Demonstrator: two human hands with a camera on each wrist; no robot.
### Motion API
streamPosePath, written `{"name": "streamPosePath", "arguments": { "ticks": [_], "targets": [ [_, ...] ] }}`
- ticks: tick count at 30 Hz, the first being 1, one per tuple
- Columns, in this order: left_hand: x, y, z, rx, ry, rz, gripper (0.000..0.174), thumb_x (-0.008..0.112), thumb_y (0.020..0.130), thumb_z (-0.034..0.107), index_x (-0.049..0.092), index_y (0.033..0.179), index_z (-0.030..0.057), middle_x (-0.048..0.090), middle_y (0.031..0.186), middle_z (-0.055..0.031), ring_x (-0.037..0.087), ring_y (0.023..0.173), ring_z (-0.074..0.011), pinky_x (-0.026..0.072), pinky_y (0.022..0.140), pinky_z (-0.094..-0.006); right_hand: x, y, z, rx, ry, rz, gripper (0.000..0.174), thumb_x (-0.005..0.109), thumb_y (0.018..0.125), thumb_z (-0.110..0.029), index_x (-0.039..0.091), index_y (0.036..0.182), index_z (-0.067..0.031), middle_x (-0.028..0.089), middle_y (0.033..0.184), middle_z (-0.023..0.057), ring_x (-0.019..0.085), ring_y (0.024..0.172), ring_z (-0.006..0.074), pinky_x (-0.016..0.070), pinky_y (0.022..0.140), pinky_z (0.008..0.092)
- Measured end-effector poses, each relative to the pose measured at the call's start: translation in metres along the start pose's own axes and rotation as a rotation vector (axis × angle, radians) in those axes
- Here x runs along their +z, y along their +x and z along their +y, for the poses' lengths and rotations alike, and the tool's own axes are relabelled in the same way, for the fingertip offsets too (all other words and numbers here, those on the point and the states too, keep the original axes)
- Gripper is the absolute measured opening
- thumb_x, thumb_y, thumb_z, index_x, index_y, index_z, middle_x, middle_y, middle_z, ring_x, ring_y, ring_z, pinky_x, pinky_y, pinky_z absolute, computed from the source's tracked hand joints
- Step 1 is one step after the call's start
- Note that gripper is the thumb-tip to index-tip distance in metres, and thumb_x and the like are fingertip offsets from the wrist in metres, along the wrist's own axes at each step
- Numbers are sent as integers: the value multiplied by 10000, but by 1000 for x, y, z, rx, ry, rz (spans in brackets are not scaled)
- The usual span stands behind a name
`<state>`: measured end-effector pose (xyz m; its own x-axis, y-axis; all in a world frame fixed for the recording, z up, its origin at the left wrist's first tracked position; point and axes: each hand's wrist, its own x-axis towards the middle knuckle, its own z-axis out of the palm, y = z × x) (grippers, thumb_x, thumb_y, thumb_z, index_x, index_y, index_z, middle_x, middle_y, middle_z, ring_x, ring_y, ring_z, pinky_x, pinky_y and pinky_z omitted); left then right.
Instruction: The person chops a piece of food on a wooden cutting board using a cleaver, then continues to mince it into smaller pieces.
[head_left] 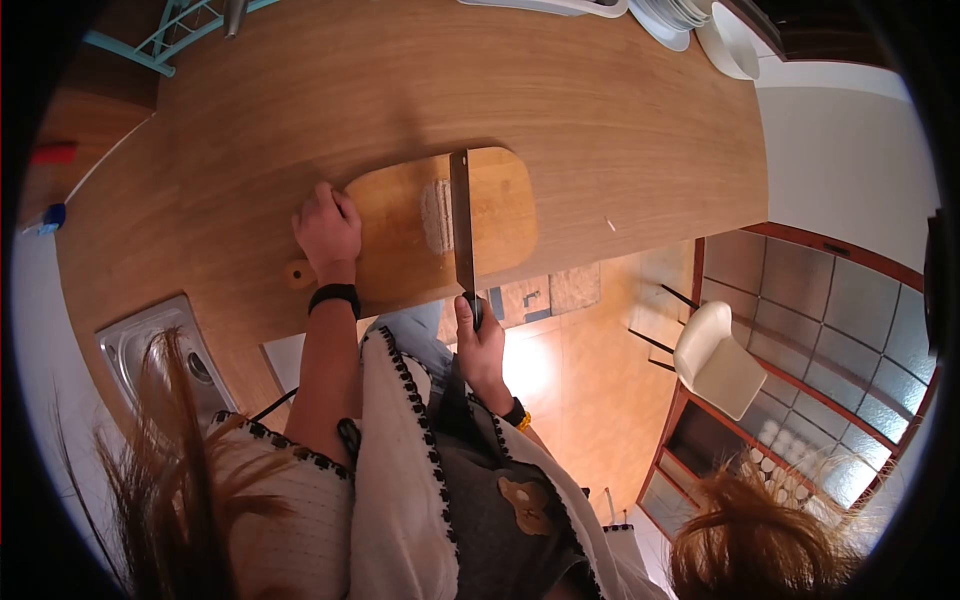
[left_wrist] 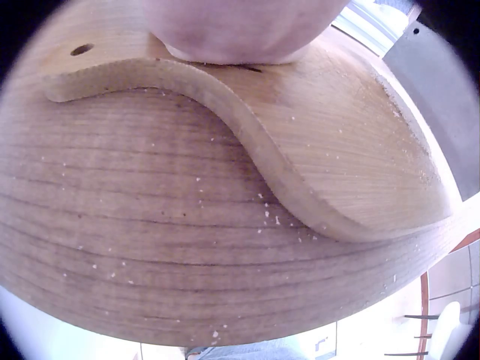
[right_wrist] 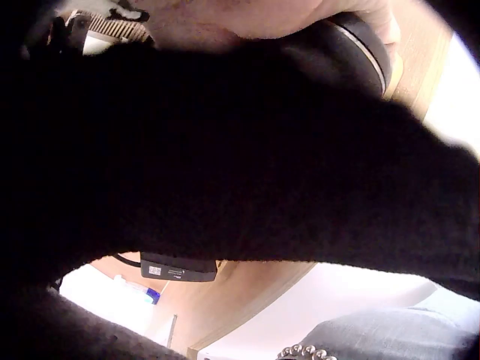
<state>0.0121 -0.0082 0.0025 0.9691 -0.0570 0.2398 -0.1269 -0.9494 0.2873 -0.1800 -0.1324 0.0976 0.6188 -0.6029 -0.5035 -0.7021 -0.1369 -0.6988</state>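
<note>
My right hand (head_left: 483, 350) grips the black handle (right_wrist: 360, 52) of a large knife. Its broad blade (head_left: 462, 220) points away from me across a wooden cutting board (head_left: 505, 205). Just left of the blade lies a pale, speckled stack of layers (head_left: 438, 215), like bread slices. My left hand (head_left: 328, 235) holds the board at its left end, knuckles bent near the far edge. In the left wrist view, part of that hand (left_wrist: 247, 30) presses on the board, beside its handle with a hole. Dark cloth covers most of the right wrist view.
Crumbs (left_wrist: 266, 210) dot the wooden counter (head_left: 600, 130). A sink (head_left: 165, 345) is set at the left. Plates (head_left: 665, 20) and a white bowl (head_left: 728, 45) stand at the back right, and a teal rack (head_left: 150, 55) at the back left. A white chair (head_left: 715, 360) stands beyond the counter's near edge.
</note>
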Motion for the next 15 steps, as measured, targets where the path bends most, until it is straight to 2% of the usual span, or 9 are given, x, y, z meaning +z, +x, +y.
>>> {"name": "streamPosePath", "arguments": {
  "ticks": [5,7,10,15],
  "targets": [
    [0,1,-1,1,-6,10,80,485,864,175,494,848,97,591,700,-107,574,677,-313,420,651,-434,1,-2,-5,-14,-4,-18,462,507,934,-446,541,866,10,556,603,176,582,557,334,433,517,403],
    [3,0,-2,-7,14,-7,84,480,866,176,498,849,96,586,682,-116,572,672,-319,420,653,-435,6,-1,-2,-81,-76,-2,460,507,932,-448,537,862,6,567,609,190,593,581,379,435,514,428],
    [3,1,-3,-10,7,-5,86,478,866,177,503,849,97,585,681,-124,570,670,-325,419,655,-437,11,2,0,-81,-71,-19,459,505,929,-454,534,849,-3,580,624,203,593,619,417,436,518,452],
    [3,0,-2,-7,11,-3,88,478,866,180,502,849,97,587,692,-122,570,676,-329,420,656,-439,10,-1,-4,-68,-53,-26,452,513,928,-443,535,842,0,576,619,199,594,604,405,434,514,445]
  ]
}}
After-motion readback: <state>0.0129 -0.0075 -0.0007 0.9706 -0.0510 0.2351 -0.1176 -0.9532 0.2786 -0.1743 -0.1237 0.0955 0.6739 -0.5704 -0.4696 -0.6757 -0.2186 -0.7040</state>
